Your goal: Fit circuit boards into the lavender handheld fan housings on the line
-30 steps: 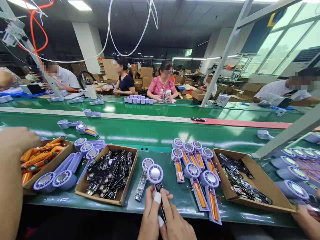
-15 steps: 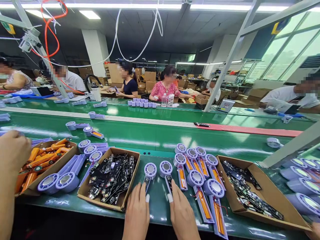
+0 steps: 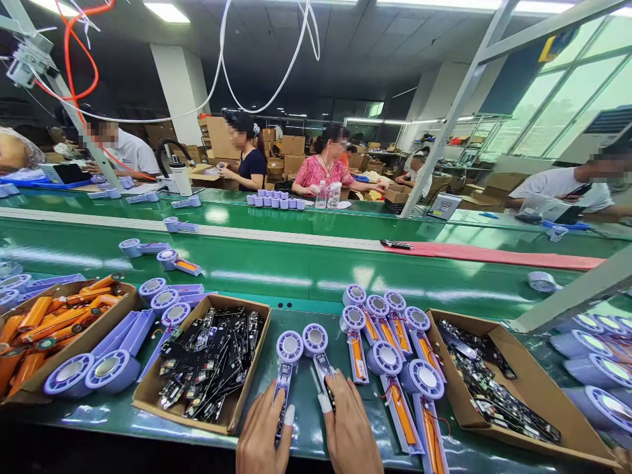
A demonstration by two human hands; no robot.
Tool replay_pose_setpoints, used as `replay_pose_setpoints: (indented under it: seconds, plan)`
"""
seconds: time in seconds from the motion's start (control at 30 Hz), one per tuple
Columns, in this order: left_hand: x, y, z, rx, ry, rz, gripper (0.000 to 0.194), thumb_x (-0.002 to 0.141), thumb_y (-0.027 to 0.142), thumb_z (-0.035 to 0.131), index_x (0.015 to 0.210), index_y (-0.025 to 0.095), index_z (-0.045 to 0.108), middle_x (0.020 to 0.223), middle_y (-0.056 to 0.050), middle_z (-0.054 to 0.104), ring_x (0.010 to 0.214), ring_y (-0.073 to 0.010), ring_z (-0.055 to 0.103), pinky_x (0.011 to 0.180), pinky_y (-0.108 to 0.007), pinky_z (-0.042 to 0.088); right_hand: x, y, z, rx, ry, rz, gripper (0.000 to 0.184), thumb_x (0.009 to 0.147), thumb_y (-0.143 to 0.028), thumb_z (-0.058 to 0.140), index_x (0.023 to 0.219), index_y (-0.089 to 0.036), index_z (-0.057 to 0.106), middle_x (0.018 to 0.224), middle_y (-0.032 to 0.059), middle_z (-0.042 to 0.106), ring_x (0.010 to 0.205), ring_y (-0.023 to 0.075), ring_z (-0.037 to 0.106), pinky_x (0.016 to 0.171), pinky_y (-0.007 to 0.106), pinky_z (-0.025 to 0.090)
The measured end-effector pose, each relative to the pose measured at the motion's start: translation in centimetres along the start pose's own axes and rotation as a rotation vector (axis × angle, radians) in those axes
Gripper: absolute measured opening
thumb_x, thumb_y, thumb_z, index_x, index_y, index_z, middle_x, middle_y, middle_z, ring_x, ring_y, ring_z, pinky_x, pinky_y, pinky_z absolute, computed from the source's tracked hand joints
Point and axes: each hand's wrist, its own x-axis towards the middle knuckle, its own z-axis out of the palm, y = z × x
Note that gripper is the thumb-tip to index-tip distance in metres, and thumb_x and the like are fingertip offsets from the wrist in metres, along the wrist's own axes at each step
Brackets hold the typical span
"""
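Two lavender handheld-fan housings lie side by side in front of me, round heads pointing away. My left hand [image 3: 264,431] is closed around the handle of the left fan housing [image 3: 289,347], fingers on the dark circuit board [image 3: 284,382] in its channel. My right hand [image 3: 350,424] grips the handle of the right fan housing [image 3: 315,339], fingertips over its circuit board [image 3: 323,368]. Both thumbs wear white finger covers and lie along the inner sides of the handles. The lower part of the right handle is hidden under my hand.
A carton of circuit boards [image 3: 237,421] stands left, another carton [image 3: 523,428] right. Further left is a carton of orange battery cells [image 3: 121,306]. Several fan housings with orange cells [image 3: 399,408] lie right of my hands. Beyond runs a green conveyor [image 3: 276,266], with people seated across it.
Both hands have drawn slightly nearer to me, and more of the boards shows in the handles. The fan heads sit closer together. Another person's arm at the left has left the view.
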Motion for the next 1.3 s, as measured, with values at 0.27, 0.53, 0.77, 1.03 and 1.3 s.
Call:
replay_pose_setpoints:
  seconds: [0.27, 0.53, 0.77, 1.03, 1.3]
  plan:
    - [-0.6, -0.1, 1.4, -0.081, 0.122, -0.121, 0.033, 0.094, 0.026, 0.048, 0.123, 0.027, 0.063, 0.116, -0.007, 0.073, 0.103, -0.0257, 0.070, 0.091, -0.038, 0.052, -0.4, -0.2, 1.9, 0.045, 0.065, 0.053, 0.049, 0.095, -0.014, 0.032, 0.144, -0.021, 0.032, 0.126, 0.0088, 0.064, 0.122, 0.0248, 0.057, 0.100, 0.045, 0.050]
    - [0.4, -2.5, 0.5, 0.124, -0.149, 0.154, 0.051, 0.085, 0.031, 0.060, 0.134, 0.018, 0.052, 0.118, -0.010, 0.071, 0.104, -0.0259, 0.068, 0.086, -0.033, 0.055, -0.4, 0.1, 2.2, 0.014, 0.003, 0.065, 0.067, 0.083, -0.007, 0.038, 0.148, -0.024, 0.032, 0.135, 0.0057, 0.057, 0.127, 0.0269, 0.052, 0.102, 0.047, 0.048]
    - [1.6, -1.5, 0.0, 0.205, -0.186, 0.173, 0.052, 0.080, 0.026, 0.063, 0.130, 0.015, 0.054, 0.116, -0.013, 0.069, 0.104, -0.0277, 0.066, 0.084, -0.036, 0.054, -0.2, 0.7, 1.9, -0.052, -0.027, -0.013, 0.061, 0.086, -0.011, 0.040, 0.146, -0.020, 0.035, 0.133, 0.0085, 0.059, 0.123, 0.0266, 0.056, 0.098, 0.045, 0.051]
    - [2.1, 0.9, 0.0, 0.260, -0.057, 0.073, 0.042, 0.083, 0.017, 0.054, 0.125, 0.015, 0.056, 0.116, -0.012, 0.070, 0.107, -0.0270, 0.066, 0.090, -0.040, 0.048, 0.5, 0.5, 0.9, -0.063, 0.020, -0.056, 0.051, 0.093, -0.018, 0.037, 0.144, -0.019, 0.036, 0.127, 0.0100, 0.063, 0.117, 0.0261, 0.060, 0.094, 0.043, 0.052]
    - [2.1, 0.6, -0.1, 0.231, -0.071, 0.070, 0.042, 0.083, 0.020, 0.055, 0.126, 0.016, 0.057, 0.116, -0.012, 0.071, 0.107, -0.0273, 0.066, 0.090, -0.039, 0.048, 0.8, -0.1, -0.1, -0.054, -0.013, -0.038, 0.054, 0.091, -0.016, 0.038, 0.145, -0.019, 0.035, 0.130, 0.0090, 0.061, 0.121, 0.0253, 0.057, 0.096, 0.043, 0.051]
